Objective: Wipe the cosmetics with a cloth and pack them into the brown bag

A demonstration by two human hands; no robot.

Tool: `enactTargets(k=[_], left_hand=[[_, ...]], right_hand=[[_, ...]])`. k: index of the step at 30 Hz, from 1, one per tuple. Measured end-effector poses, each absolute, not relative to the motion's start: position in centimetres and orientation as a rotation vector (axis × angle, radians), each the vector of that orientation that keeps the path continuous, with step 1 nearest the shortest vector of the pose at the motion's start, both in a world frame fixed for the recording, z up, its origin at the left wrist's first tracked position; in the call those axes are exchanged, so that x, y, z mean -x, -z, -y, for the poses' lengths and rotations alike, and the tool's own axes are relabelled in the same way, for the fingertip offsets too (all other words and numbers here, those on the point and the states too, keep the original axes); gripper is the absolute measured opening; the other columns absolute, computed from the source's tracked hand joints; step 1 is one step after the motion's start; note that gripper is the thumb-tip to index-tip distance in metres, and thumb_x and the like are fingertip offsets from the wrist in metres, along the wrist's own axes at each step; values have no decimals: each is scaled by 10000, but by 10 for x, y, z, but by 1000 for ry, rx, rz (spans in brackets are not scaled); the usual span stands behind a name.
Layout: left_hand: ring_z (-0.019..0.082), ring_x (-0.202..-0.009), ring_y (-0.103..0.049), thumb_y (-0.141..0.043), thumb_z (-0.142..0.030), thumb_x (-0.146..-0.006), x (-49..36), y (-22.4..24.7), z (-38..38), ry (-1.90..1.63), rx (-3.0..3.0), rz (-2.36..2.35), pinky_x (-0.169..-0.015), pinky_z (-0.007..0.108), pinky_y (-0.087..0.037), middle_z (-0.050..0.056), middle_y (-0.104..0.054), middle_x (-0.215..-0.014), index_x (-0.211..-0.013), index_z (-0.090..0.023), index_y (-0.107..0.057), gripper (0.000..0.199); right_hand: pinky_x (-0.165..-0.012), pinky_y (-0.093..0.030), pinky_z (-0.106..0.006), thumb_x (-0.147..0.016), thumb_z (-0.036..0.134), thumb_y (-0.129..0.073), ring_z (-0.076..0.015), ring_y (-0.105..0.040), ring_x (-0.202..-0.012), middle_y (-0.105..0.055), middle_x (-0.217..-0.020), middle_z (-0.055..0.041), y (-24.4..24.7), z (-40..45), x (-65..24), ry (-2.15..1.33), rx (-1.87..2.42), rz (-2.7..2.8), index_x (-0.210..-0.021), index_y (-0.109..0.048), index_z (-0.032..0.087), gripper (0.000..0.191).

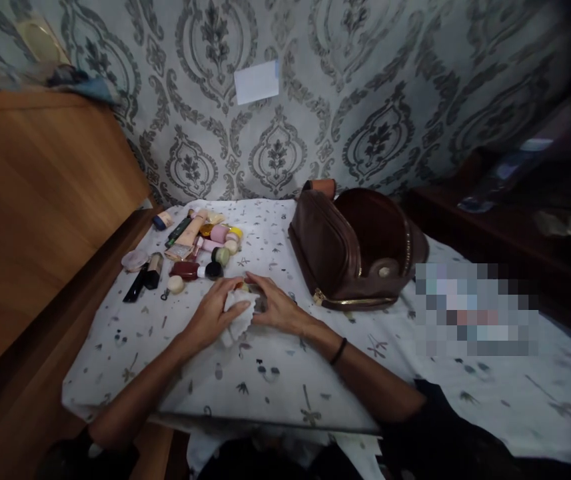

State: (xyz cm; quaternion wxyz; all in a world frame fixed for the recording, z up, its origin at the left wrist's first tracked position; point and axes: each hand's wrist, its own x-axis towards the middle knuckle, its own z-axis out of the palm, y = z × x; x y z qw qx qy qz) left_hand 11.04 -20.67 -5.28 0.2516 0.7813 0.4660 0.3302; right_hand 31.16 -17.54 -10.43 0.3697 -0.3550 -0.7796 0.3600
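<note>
Left hand (211,313): it pinches the white cloth (239,321) between the thumb and the fingers.
Right hand (281,310): it is curved, thumb and fingers around a small clear item (261,303), which is mostly hidden.
Cloth: it is between the two hands, against the item, above the printed sheet (275,393).
Cosmetics (219,233): they lie in a group beyond the left hand.
Bag (322,247): brown, unzipped, it stands at the right of both hands.
</note>
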Motion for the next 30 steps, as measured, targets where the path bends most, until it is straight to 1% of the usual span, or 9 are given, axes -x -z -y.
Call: enactTargets(k=[5, 10, 13, 16, 19, 22, 25, 27, 30], left_hand=[[269, -1272, -566, -465, -381, -977, -92, 56, 219, -894, -2139, -1366, -1092, 417, -441, 130, -605, -1377, -1375, -176, -519, 451], [297, -1128, -638, -478, -152, -907, -68, 55, 223, -504, -2368, -1873, -924, 448, -548, 123, -641, -1239, -1359, -221, -526, 459], [313, -1149, -616, -538, -235, -929, -64, 65, 233, -311, -2575, -1857, -879, 437, -574, 136, -619, -1218, -1289, -220, -582, 362], [330, -1324, -505, -576, -429, -942, -57, 74, 245, -383, -2703, -1573, -1040, 495, -504, 166, -536, -1412, -1415, -210, -487, 529], [299, -1414, -436, -460, -366, -1005, -43, 76, 252, -404, -2705, -1385, -1110, 511, -451, 146, -454, -1534, -1531, -249, -350, 550], [220, -1288, -576, -364, -207, -1014, -32, 70, 249, -508, -2664, -1243, -1044, 393, -521, 104, -591, -1402, -1452, -264, -490, 459], [177, -1037, -695, -399, -160, -997, -37, 57, 239, -770, -2594, -1286, -888, 296, -580, 75, -711, -1131, -1204, -229, -686, 361], [177, -985, -702, -455, -167, -987, -50, 47, 233, -996, -2572, -1331, -860, 290, -580, 67, -725, -1058, -1107, -211, -721, 294], [187, -1033, -680, -471, -142, -981, -77, 39, 226, -1186, -2637, -1238, -911, 330, -564, 80, -710, -1104, -1162, -208, -698, 298]], right_hand=[[-1098, -418, -495, -692, 430, -854, -337, -544, -1282, -591, -1371, -175, 100, 177, -312, -885, 886, 2127, -1453, -486, 157, 889], [-1071, -438, -489, -746, 492, -813, -331, -558, -1268, -603, -1375, -157, 95, 179, -312, -860, 863, 2144, -1438, -501, 176, 822], [-1060, -444, -498, -790, 464, -777, -329, -566, -1262, -612, -1367, -159, 97, 178, -310, -836, 882, 2147, -1423, -513, 169, 746], [-1060, -441, -506, -787, 434, -779, -332, -568, -1261, -621, -1361, -161, 100, 177, -308, -807, 895, 2146, -1407, -523, 166, 723], [-1055, -441, -502, -776, 414, -788, -332, -571, -1254, -622, -1363, -161, 101, 178, -306, -791, 906, 2151, -1401, -525, 165, 723], [-1034, -449, -495, -777, 404, -789, -331, -579, -1230, -625, -1356, -163, 103, 177, -306, -783, 918, 2164, -1403, -522, 164, 722], [-1018, -451, -489, -763, 416, -803, -326, -584, -1214, -634, -1339, -152, 106, 174, -306, -770, 911, 2156, -1391, -536, 184, 720], [-1001, -455, -481, -752, 426, -813, -319, -597, -1184, -649, -1310, -140, 108, 173, -306, -757, 897, 2148, -1378, -546, 198, 718], [-967, -469, -451, -748, 418, -814, -300, -614, -1129, -668, -1266, -122, 107, 174, -306, -735, 871, 2138, -1353, -560, 202, 690]])
